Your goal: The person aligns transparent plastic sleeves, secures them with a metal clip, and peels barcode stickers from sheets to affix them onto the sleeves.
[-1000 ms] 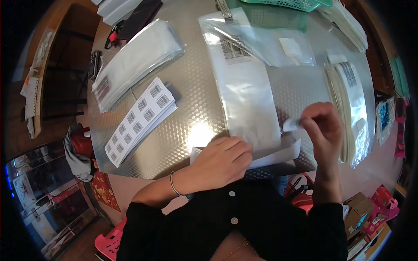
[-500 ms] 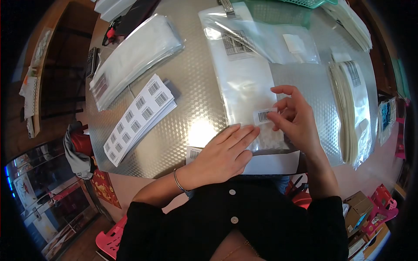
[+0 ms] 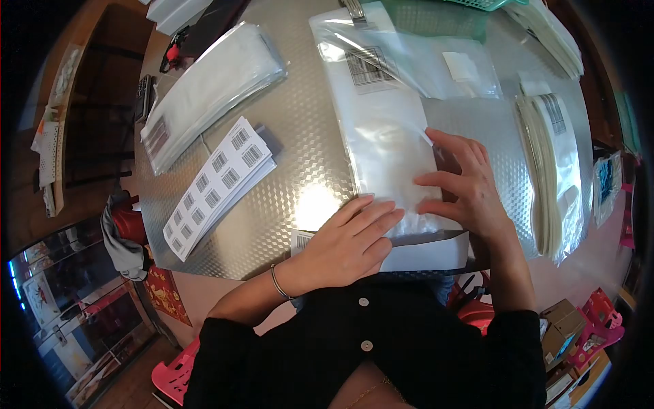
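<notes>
A stack of clear plastic bags (image 3: 385, 140) lies lengthwise in front of me, with a clip at its far end. My left hand (image 3: 351, 238) rests flat on the near left corner of the stack, fingers stretched out. At the stack's right edge is my right hand (image 3: 463, 184), its fingers spread and the fingertips touching the plastic. A lifted edge of plastic shows by its index fingertip. No loose barcode label is visible in that hand. Beneath my left forearm and hand runs a white label strip (image 3: 429, 253); a barcode shows at its left end.
Sheets of barcode labels (image 3: 221, 184) lie left on the metal table (image 3: 293, 136). Another bag stack (image 3: 211, 95) is behind them. More bags (image 3: 548, 170) lie on the right. A folded white paper (image 3: 462, 67) and a green basket (image 3: 480, 3) are at the back.
The barcode label my right hand was pinching is out of sight. That hand's fingers have spread and moved to the bag stack's right edge. My left hand has barely moved.
</notes>
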A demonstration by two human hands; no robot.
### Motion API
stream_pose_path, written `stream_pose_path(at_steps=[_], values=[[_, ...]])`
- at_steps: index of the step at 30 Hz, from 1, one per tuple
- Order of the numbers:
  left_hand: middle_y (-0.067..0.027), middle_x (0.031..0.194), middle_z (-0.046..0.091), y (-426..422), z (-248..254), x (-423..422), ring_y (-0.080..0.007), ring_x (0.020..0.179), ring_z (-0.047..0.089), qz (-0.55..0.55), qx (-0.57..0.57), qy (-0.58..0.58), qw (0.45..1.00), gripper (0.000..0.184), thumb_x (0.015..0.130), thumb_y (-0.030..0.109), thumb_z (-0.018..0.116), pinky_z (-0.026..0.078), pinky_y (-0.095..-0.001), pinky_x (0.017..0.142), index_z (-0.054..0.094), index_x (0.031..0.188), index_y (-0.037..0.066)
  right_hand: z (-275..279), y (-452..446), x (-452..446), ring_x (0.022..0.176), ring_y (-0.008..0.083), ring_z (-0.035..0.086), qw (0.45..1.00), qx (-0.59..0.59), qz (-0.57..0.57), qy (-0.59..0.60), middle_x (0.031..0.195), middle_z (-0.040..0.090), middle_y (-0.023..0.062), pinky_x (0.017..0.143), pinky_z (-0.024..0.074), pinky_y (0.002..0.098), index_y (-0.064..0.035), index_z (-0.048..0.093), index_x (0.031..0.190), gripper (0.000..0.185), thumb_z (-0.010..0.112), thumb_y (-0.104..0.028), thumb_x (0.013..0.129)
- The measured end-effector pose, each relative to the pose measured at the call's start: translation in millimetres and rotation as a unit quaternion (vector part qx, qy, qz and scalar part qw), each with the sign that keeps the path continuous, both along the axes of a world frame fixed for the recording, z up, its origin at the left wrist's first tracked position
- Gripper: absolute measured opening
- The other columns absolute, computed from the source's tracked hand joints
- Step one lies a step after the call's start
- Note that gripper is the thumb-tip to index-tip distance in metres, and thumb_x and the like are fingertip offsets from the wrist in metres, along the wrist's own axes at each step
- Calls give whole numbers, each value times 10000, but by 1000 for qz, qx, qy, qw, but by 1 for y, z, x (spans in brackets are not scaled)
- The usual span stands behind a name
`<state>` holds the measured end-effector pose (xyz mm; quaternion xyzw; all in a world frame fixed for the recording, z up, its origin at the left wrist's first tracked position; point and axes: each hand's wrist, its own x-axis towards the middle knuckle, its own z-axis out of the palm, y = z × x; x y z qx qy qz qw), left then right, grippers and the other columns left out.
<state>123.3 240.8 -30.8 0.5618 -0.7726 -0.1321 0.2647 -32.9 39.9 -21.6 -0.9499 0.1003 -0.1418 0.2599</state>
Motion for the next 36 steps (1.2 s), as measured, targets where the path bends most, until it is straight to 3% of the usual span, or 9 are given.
stream_pose_path(at_steps=[3,11,18,27,30,33,36], values=[[-191,1241,557,-1,1,1,-317,1200,492,4,-3,4,1000,196,686,160,672,359,-482,1043,559,766,22,-8,1,0,1156,312,501,1000,24,-6,-12,1301,542,103,965,372,418,-118,721,819,281,816,-208,571],[-178,1270,553,1,2,0,-307,1229,483,15,-18,2,1000,185,690,165,675,345,-492,1057,533,717,48,-13,4,3,1104,272,533,998,8,-16,-59,1238,579,68,920,382,405,-119,693,746,149,778,-153,629],[-167,1315,535,2,5,1,-306,1278,452,15,-26,10,999,212,646,181,686,321,-504,1080,519,687,58,-10,6,4,1095,284,536,993,-10,-25,-118,1242,570,105,905,384,402,-135,696,733,161,772,-135,591],[-209,1351,490,-2,6,1,-332,1301,420,12,2,-4,1000,213,670,175,691,303,-505,1093,528,725,49,-7,4,3,1114,303,518,997,-10,1,-82,1250,560,96,927,378,417,-137,702,787,208,785,-162,598],[-222,1338,492,-3,6,1,-339,1294,425,14,6,-16,1000,207,674,169,685,304,-496,1093,531,734,43,4,5,4,1079,309,552,993,49,-20,-109,1176,597,141,924,422,430,-93,680,915,294,781,-93,639],[-229,1313,504,-3,6,1,-340,1274,442,8,16,-6,1000,205,669,165,676,320,-483,1084,540,747,33,11,16,1,953,198,607,964,210,-146,-73,1035,636,112,834,475,339,-58,618,1059,359,745,-28,724],[-235,1289,513,-3,5,1,-340,1248,461,0,15,3,1000,212,661,164,668,348,-466,1064,550,761,18,8,18,11,719,87,615,905,370,-193,-85,847,658,71,634,477,219,-28,573,1109,359,720,0,783]])
